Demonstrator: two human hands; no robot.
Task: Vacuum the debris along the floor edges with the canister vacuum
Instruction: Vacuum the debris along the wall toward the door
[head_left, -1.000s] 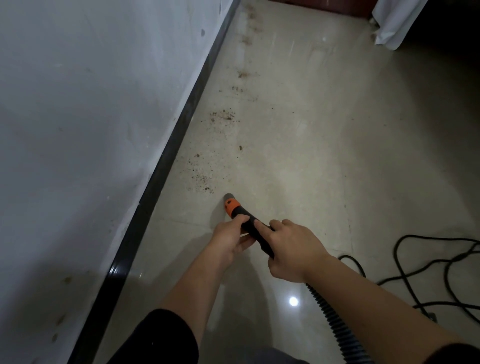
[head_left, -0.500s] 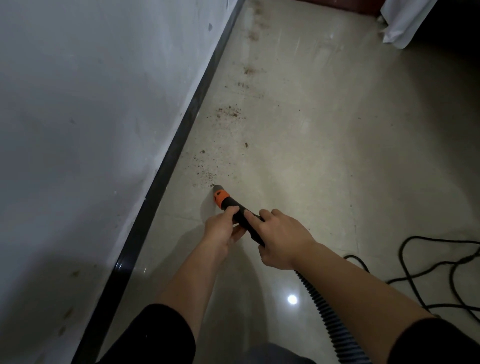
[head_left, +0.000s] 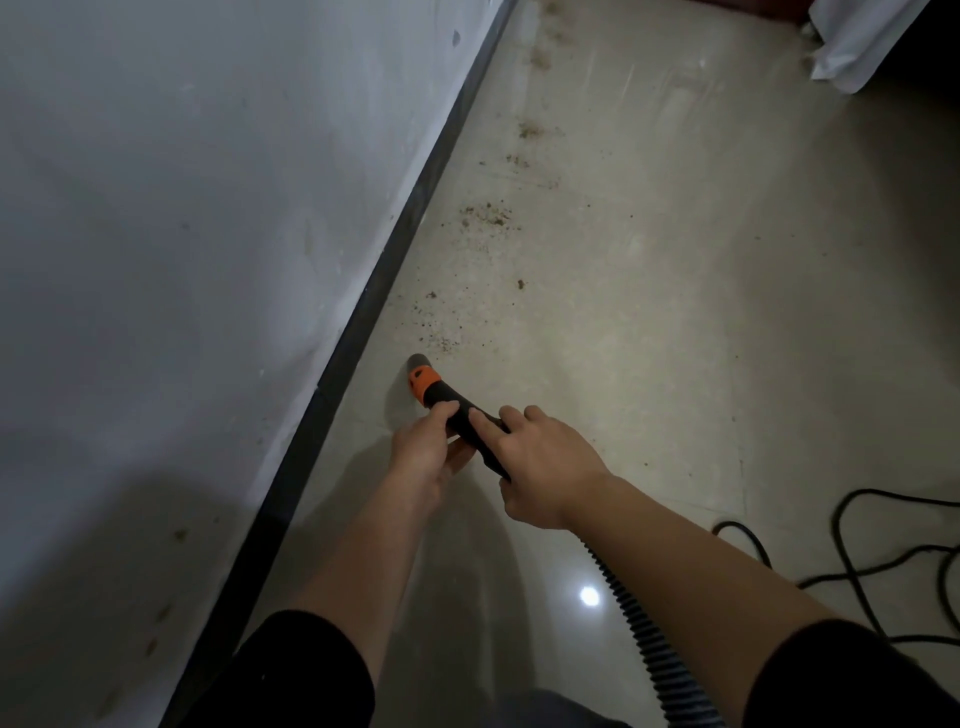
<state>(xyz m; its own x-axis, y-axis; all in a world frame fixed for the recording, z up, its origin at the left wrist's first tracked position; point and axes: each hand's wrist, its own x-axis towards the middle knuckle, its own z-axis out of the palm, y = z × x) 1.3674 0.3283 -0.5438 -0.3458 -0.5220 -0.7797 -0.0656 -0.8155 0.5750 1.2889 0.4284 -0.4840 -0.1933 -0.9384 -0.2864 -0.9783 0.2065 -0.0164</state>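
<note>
Both hands, left hand and right hand, are curling their fingers round the vacuum nozzle, its mouth sitting just short of debris by the baseboard, likely needing a forward slide.

You face a glossy, smooth tiled floor speckled with gritty crumbs, a matt painted wall, a shiny black baseboard, a ribbed plastic hose and a matt black-and-orange plastic nozzle.

Forward push — nozzle now nearer baseboard; closest debris thinned out.
</note>
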